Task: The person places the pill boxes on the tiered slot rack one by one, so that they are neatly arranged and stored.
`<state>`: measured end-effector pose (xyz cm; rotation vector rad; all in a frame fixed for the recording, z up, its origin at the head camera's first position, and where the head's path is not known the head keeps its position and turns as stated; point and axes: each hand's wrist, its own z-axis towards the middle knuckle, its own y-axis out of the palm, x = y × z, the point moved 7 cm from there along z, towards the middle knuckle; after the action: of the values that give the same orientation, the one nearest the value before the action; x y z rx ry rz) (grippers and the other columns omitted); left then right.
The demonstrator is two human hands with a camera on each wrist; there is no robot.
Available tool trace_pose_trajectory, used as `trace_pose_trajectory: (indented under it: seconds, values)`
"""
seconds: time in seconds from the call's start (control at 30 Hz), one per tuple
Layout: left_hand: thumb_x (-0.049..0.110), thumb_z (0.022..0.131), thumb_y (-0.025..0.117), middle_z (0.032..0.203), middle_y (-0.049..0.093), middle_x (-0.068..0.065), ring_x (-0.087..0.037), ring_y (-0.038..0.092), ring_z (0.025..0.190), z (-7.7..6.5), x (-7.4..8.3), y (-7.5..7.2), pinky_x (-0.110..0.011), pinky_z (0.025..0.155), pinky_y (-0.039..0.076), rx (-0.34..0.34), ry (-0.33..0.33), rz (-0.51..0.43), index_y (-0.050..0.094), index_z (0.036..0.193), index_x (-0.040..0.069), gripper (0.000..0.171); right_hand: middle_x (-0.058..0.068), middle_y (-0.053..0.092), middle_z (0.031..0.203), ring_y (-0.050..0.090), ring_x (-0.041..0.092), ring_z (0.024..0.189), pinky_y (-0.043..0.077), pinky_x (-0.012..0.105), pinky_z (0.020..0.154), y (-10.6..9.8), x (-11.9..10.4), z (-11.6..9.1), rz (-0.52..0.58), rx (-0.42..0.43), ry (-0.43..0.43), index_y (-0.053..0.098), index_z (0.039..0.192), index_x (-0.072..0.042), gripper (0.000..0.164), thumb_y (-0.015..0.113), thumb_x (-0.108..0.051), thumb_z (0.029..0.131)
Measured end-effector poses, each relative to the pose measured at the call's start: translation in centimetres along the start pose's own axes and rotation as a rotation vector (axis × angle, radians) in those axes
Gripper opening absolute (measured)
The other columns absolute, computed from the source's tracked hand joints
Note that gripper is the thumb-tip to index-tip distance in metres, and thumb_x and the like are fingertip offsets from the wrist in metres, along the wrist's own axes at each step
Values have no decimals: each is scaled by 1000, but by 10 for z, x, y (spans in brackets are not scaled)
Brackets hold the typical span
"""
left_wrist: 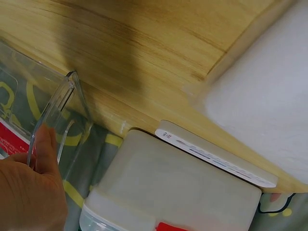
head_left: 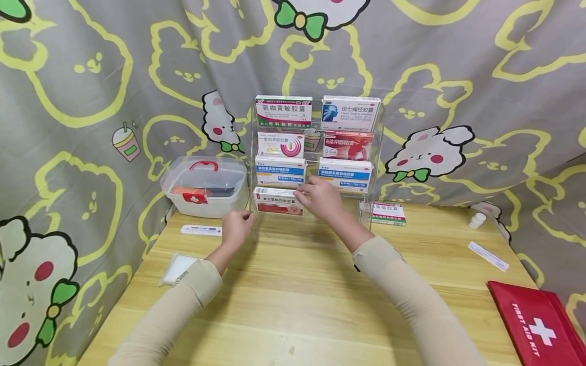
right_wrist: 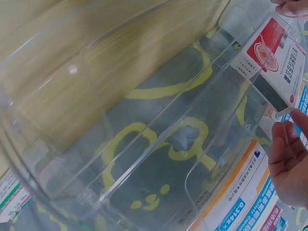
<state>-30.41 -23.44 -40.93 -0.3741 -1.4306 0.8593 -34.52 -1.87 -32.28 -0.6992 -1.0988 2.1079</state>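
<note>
A clear tiered display rack [head_left: 316, 221] stands on the table, holding rows of medicine boxes. My left hand [head_left: 238, 229] pinches the lower left side edge of the rack; in the left wrist view the thumb and fingers [left_wrist: 44, 149] lie on either side of the clear panel. The white and red medicine box [head_left: 277, 202] sits in the lowest tier at the left. At its upper right corner are the fingertips of my right hand [head_left: 320, 199], and in the right wrist view a fingertip reaches that corner of the box [right_wrist: 276, 57].
Left of the rack stands a translucent first-aid box [head_left: 206, 206], with a white ruler-like strip [head_left: 201, 230] and a white packet [head_left: 178, 268] before it. To the right lie another medicine box [head_left: 389, 213], a small white bottle [head_left: 477, 220], a paper strip [head_left: 488, 255] and a red first-aid pouch [head_left: 526, 305].
</note>
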Motion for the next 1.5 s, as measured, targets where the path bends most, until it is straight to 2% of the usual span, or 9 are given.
trace_pose_trajectory:
  seconds: [0.13,0.37,0.53,0.63,0.8,0.93,1.1,1.33,1.5]
  values:
    - [16,87,59,94,72,-15,-28,67,87,-1,-1,4,-41,80,52,-7,1,5,74,97,3,21,0,62,86,56,15,69,45,27,54,-11,4,-8,-15,28,-24,75,96,-19,27,63,-42,87]
    - [17,88,59,99,71,-15,-29,66,92,0,-2,3,-42,82,52,-4,-4,12,73,101,3,24,4,66,80,60,21,73,49,33,61,-75,29,-20,23,279,-23,75,86,-12,27,61,-34,87]
    - [17,88,58,98,71,-15,-29,66,90,1,-1,0,-43,82,51,-6,6,22,73,100,3,24,10,70,86,62,27,78,49,39,64,-120,65,-28,35,404,83,75,85,-6,31,58,-32,88]
    - [17,88,58,97,71,-15,-29,66,87,1,-1,-1,-43,81,51,-2,5,26,73,99,3,24,12,70,86,61,28,76,46,42,62,-137,93,-35,36,418,204,74,88,-4,32,56,-30,90]
    - [17,88,57,93,72,-13,-28,65,83,1,0,-1,-43,78,51,-4,9,35,74,97,4,23,12,65,95,58,28,86,44,45,69,-135,149,-52,49,227,463,71,101,-7,35,47,-31,93]
    - [17,87,57,91,72,-13,-26,64,81,0,2,0,-42,76,51,-2,15,34,74,96,4,24,14,64,97,55,28,86,41,43,72,-122,182,-70,83,146,564,70,100,-7,33,45,-26,93]
    - [17,87,57,88,72,-13,-26,64,77,-1,3,-1,-42,75,51,3,21,32,74,95,4,23,17,65,102,57,32,92,42,46,78,-99,210,-88,107,84,621,69,107,-4,32,47,-22,92]
    - [16,87,58,88,72,-15,-26,64,77,0,2,-1,-42,76,52,8,25,28,74,96,3,23,28,52,129,48,45,117,40,57,94,-36,237,-109,206,-360,607,53,129,3,44,43,-25,96]
    - [16,87,59,89,72,-15,-27,65,78,1,2,0,-42,76,52,10,27,30,73,97,2,23,31,44,135,39,49,124,34,59,100,-7,250,-126,240,-480,600,45,134,6,49,48,-23,95]
